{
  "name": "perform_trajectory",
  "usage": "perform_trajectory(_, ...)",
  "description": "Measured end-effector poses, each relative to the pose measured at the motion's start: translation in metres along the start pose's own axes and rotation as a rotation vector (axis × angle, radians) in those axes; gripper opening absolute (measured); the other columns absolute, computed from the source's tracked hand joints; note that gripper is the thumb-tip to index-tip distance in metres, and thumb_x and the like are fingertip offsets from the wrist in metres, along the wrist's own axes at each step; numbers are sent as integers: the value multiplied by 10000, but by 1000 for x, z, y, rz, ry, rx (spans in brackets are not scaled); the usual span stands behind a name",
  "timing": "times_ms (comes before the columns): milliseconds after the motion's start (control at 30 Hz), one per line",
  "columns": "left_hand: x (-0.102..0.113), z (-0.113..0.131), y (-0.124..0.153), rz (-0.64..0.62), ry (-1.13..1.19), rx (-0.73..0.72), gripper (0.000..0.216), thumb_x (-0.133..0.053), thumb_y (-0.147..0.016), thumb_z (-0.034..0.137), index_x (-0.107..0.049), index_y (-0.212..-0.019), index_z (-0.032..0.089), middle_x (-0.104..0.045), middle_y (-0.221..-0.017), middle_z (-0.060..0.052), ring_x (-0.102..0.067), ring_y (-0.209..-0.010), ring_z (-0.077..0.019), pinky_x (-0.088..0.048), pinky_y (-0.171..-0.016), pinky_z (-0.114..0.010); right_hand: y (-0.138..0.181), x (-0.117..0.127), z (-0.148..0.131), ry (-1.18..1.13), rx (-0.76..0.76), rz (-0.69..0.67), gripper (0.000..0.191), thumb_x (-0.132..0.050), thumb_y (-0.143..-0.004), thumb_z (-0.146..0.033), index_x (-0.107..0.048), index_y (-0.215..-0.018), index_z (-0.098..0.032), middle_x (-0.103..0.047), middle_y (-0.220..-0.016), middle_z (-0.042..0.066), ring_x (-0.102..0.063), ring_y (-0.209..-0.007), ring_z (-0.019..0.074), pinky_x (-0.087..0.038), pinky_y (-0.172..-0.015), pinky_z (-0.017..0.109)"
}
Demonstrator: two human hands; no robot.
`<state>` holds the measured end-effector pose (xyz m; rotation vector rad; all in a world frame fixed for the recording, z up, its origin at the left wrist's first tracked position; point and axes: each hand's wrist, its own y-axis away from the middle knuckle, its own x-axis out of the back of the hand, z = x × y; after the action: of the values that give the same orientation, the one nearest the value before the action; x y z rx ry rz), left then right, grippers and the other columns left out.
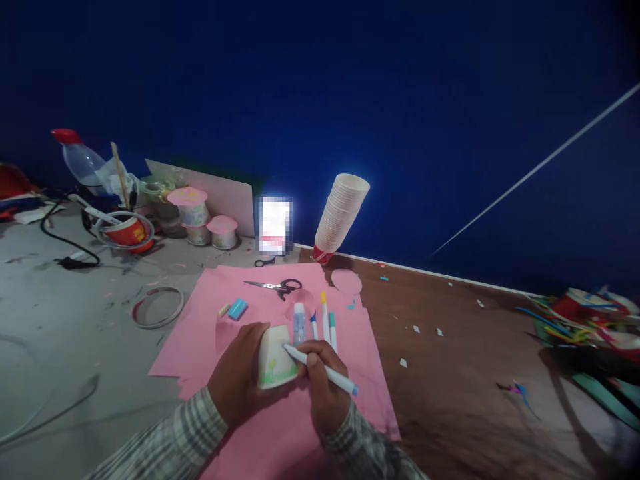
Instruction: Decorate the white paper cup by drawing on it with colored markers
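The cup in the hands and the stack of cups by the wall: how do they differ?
The cup in the hands is single; the stack of cups holds many, nested. The held cup lies on its side, gripped by the left hand, while the stack stands free, leaning. The held cup shows green drawing near its rim under the marker in the right hand; the stack looks plain. Both are white.

White paper cup (274, 365) w/ green marks near its rim, upside down & tilted, gripped in left hand (239, 380). White marker (320, 369) (blue end cap) in right hand (323, 387), tip touching cup.
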<state>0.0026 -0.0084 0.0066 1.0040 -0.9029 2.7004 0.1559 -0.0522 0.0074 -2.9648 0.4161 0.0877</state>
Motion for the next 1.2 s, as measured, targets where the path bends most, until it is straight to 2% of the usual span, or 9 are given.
perform_trajectory(567, -1, -7, 3, -35, 3, -26, 887, -759, -413, 530, -387, -1146, 198, -565, -974, -111, -559, -865, -319, -528, -711, -480, 4, -2, 3, 58, -11, -72, 167, -541, -784, -267, -689, -828, -205, -565, -539, -27, -519, -455, 173, -446, -451, 239)
perform_trajectory(800, 1, -1, 1, -15, -8, -51, 780, -754, -438, 510, -437, -1087, 214, -582, -932, -94, -567, -837, -321, -533, -676, -480, 5, -1, 5, 71, 1, -40, 164, -539, -780, -284, -685, -791, -211, -551, -528, -32, -500, -441, 169, -420, -427, 231)
perform_trajectory(1033, 0, -6, 3, -33, -4, -24, 839, -750, -429, 511, -406, -1126, 194, -572, -973, -112, -559, -871, -326, -526, -718, -487, 7, 0, 5, 45, -25, -66, 172, -537, -784, -296, -683, -802, -206, -556, -534, -28, -508, -451, 172, -421, -435, 235)
perform_trajectory(1200, -1, -6, 3, -39, -3, -23, 802, -741, -445, 500, -415, -1117, 209, -572, -969, -106, -564, -861, -328, -522, -708, -487, 7, 1, 4, 51, 3, -82, 166, -556, -770, -291, -694, -796, -201, -563, -524, -26, -512, -442, 173, -435, -450, 249)
